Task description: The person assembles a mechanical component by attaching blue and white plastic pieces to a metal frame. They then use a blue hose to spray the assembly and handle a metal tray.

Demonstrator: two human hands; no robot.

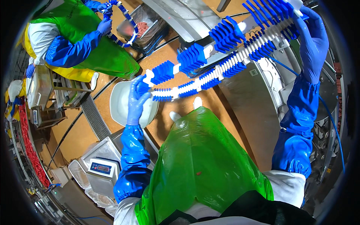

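Just past the green apron (202, 153), the left hand (137, 100) pinches one end of a blue-and-white finned loop (228, 35); the right hand (314, 45) grips the other, holding it up over the orange floor (71, 135). It looks like a handling or checking step; the next move probably calls for both hands working together. Beyond, a co-worker (84, 45) holds a similar ring (128, 17).

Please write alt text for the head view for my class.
The gloved left hand and right hand hold up a long, finned blue-and-white belt. A white tub shows behind the left hand; at upper left, a co-worker holds a similar loop.
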